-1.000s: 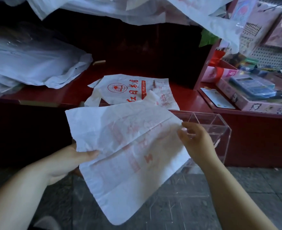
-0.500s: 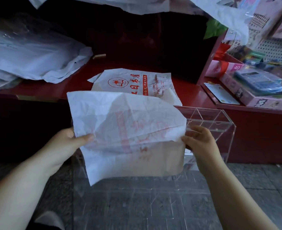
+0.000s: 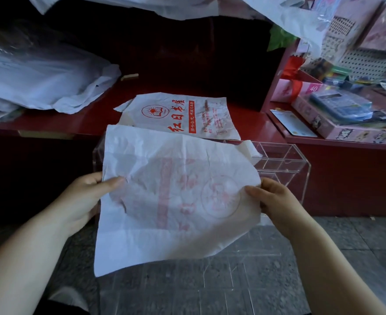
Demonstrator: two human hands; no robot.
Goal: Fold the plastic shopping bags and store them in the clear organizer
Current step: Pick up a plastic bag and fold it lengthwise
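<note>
A white plastic bag (image 3: 171,196) with faint red print hangs in the air in front of me, folded over on itself. My left hand (image 3: 85,198) pinches its left edge with the thumb on top. On the right edge, my right hand (image 3: 276,201) pinches it the same way. Behind the bag stands the clear organizer (image 3: 287,162) with several compartments, mostly hidden by the bag. A second white bag (image 3: 180,114) with bold red characters lies flat on the red counter (image 3: 251,123) beyond it.
A heap of white bags (image 3: 39,80) sits on the counter at the left. More white plastic hangs overhead. A pink box with a calculator (image 3: 339,105) stands on the lower shelf at the right. Grey stone floor (image 3: 324,237) lies below.
The bag's hanging lower part has been brought up and the bag turned, so it is now a shorter folded sheet. Both hands have dropped slightly and kept their grip on the edges.
</note>
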